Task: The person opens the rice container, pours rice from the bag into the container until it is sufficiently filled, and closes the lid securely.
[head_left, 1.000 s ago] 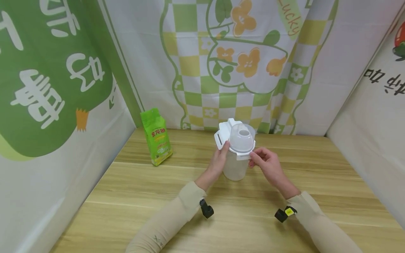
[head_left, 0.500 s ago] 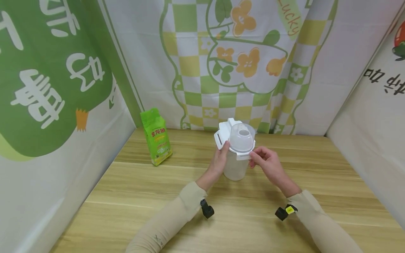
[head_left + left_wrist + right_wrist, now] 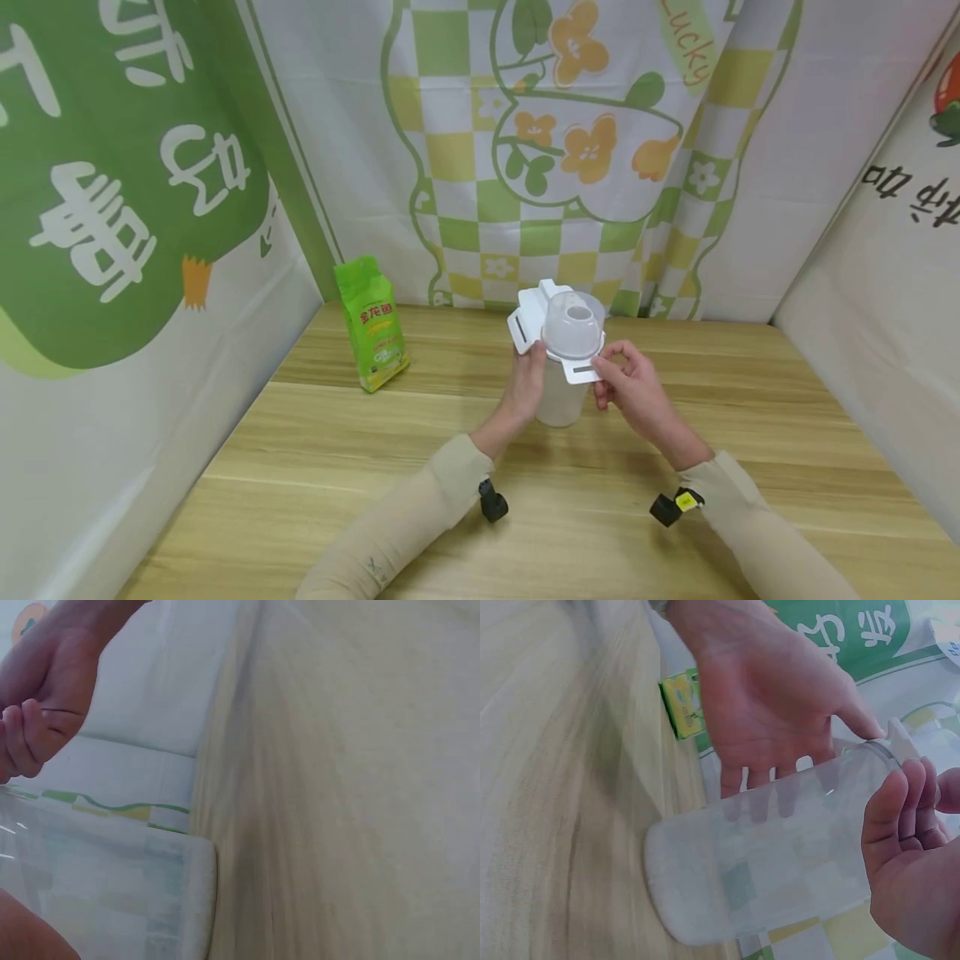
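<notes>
R hand point(image 3: 633, 387) has front clip point(image 3: 583, 370) pinched at its corner, L hand point(image 3: 527, 379) loosely wrapped round clear jar point(image 3: 558, 402), thumb by rim; jar's upright on tabletop point(image 3: 570, 517), lid point(image 3: 534, 310) on — clip-working step, imo, can't tell undoing or fastening; next move prob needs jar steady, clip pinch firm

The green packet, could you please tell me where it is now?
In the head view, the green packet stands at the back left of the wooden table, left of the left hand and the lidded container.
</notes>
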A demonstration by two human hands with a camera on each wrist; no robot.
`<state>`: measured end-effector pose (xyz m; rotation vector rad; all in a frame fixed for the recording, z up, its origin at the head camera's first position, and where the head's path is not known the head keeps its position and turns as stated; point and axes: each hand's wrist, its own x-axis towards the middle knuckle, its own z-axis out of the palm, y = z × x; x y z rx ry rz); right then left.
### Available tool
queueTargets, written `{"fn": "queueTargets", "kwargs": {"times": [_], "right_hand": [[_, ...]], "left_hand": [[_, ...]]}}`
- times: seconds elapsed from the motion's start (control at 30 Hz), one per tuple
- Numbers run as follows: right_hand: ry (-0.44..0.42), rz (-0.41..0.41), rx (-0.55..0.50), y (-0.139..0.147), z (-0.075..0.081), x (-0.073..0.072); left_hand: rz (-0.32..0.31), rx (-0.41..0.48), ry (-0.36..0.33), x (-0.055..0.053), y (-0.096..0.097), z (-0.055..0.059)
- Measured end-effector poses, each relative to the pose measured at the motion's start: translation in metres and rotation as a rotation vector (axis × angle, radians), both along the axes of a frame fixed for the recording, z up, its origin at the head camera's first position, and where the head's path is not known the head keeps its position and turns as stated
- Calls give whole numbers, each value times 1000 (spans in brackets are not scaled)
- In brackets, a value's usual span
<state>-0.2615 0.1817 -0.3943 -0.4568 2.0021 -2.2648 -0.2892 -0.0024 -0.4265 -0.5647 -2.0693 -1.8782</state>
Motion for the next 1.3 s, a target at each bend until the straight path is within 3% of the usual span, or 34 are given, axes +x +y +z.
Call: {"fn": "queueTargets", "kwargs": {"times": [0.13,0.33,0.57,0.67,0.8,1.03,1.3], "right_hand": [[-1,-1,0,0,3,1],[-16,6,41,3,3,2],[62,-45,109,7,2,-2],[103,-95,142,12,2,-8],[119,-176,152,15,6,-16],[128,-260,145,12,13,-23],[151,-280,215,11,12,-29]], "left_hand": [[17,-79,23,7,-2,1],[-17,-106,-51,19,-7,7],[-25,-68,-23,21,-9,5],[-64,-13,-22,28,-13,17],[-114,68,-89,37,-21,33],[-114,145,-169,14,-25,5],[-60,111,-255,13,-30,3]]}}
